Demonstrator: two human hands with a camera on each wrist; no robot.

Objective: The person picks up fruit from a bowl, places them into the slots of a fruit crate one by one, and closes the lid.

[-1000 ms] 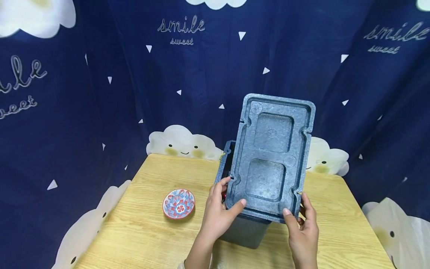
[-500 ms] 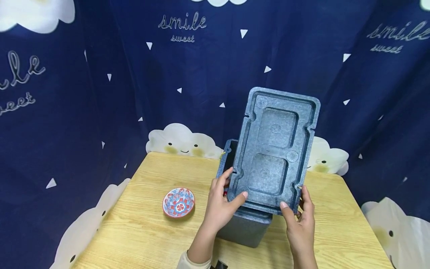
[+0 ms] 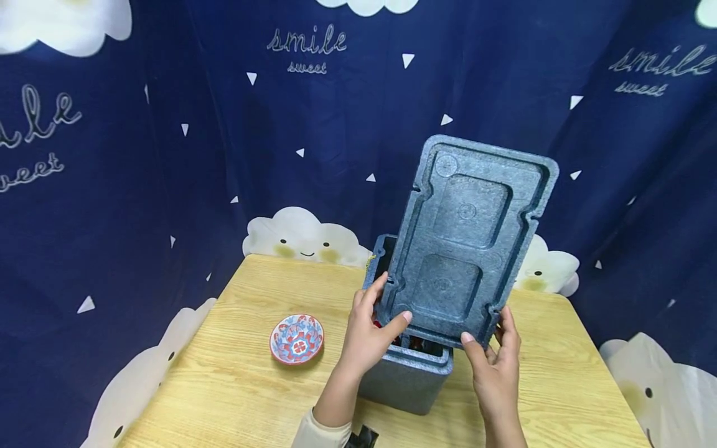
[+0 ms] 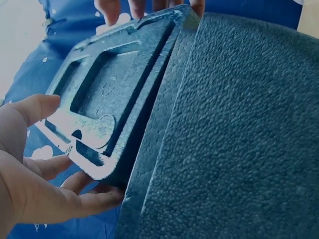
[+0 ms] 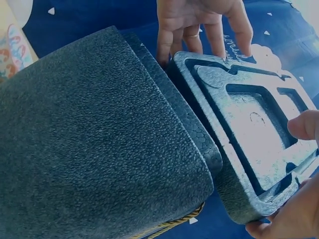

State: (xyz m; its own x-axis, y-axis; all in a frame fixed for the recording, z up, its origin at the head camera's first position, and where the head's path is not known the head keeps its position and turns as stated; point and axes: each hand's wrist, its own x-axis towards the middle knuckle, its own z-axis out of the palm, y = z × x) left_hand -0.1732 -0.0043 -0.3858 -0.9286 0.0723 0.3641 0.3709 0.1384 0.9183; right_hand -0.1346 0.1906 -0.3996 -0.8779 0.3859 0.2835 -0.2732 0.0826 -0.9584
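A grey-blue foam lid with two recessed squares is tilted up over a matching foam box. My left hand grips the lid's lower left edge, thumb on its face. At the lower right corner my right hand pinches the lid, thumb in front and fingers behind. Below the lid's lower edge, part of the box's opening shows, with dark and reddish contents too hidden to identify. The left wrist view shows the lid apart from the box rim along a dark gap.
A small red, white and blue patterned bowl stands on the wooden table, left of the box. Yellow twisted cord hangs at the box's left side. A dark blue curtain with clouds surrounds the table.
The lid has risen and shifted right, leaning more clockwise in both hands. More of the box's near rim and opening now shows. Box and bowl stay put.
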